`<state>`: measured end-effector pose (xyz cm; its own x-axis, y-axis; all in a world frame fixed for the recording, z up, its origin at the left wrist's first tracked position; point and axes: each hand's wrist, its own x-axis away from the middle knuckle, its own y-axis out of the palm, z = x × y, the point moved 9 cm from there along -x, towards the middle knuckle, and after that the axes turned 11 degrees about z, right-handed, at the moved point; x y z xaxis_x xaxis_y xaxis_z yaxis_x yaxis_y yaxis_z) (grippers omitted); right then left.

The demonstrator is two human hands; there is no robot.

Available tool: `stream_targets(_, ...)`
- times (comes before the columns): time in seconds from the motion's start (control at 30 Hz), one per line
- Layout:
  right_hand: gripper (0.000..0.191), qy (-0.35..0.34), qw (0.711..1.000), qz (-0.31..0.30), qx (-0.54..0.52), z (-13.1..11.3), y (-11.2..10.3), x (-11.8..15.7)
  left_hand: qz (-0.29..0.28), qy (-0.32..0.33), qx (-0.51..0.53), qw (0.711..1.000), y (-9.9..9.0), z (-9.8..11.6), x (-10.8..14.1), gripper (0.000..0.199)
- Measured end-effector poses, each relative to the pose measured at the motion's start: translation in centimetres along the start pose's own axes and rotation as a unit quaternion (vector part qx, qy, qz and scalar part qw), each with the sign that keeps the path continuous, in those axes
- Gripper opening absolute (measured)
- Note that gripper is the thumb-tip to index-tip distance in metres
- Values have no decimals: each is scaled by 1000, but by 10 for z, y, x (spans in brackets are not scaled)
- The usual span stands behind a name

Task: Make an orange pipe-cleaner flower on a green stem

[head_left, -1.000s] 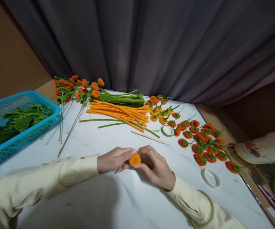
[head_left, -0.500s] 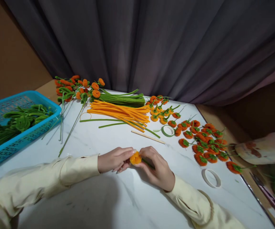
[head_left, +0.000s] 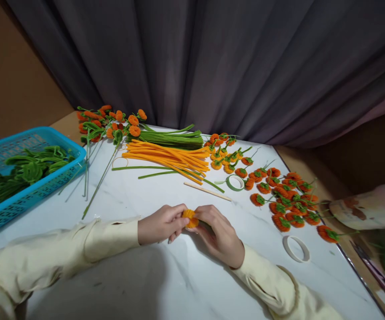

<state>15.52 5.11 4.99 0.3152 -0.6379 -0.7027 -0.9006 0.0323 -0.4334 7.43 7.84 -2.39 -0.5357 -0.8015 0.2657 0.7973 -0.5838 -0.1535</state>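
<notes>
A small yellow-orange pipe-cleaner pumpkin (head_left: 190, 217) is pinched between my two hands above the white tabletop. My left hand (head_left: 162, 223) grips it from the left, thumb against its ridged side. From the right, my right hand (head_left: 221, 235) closes its fingertips on it; its stem is hidden behind the fingers. Beyond the hands lie a thin wooden stick (head_left: 207, 191), a bundle of orange pipe cleaners (head_left: 169, 158) and a bundle of green ones (head_left: 175, 139). A roll of green tape (head_left: 235, 182) rests near the finished-looking orange pumpkins (head_left: 281, 202) with green tops.
At the left stands a blue plastic basket (head_left: 42, 186) of green fuzzy leaves (head_left: 32, 169). Orange flowers on stems (head_left: 133, 126) lie at the back left. A white tape ring (head_left: 295, 249) sits at the right, with scissors (head_left: 379, 275) and a cup (head_left: 369, 206) past the table edge.
The yellow-orange pumpkin has turned in my fingers, now showing its ridged side. My left thumb and fingers have shifted onto it; my right hand is almost still.
</notes>
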Motion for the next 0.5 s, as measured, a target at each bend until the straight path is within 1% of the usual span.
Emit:
stream_targets(0.1, 24, -7, 1000, -8, 7, -1, 2, 0, 17, 23, -36, 999, -1, 3, -1, 18)
stream_targets(0.2, 24, -16, 1000, -16, 18, -3, 4, 0, 26, 31, -92, 995, -1, 7, -1, 13)
stream_targets(0.37, 25, -43, 998, -43, 27, -6, 10, 3, 58, 87, -196, 975, -4, 23, 0, 9)
stream_targets(0.43, 26, -59, 996, -60, 43, -8, 11, 4, 62, 93, -198, 974, -6, 23, 0, 10)
stream_targets(0.5, 24, -71, 992, -77, 66, -8, 12, 4, 52, 82, -163, 982, -8, 20, -2, 12)
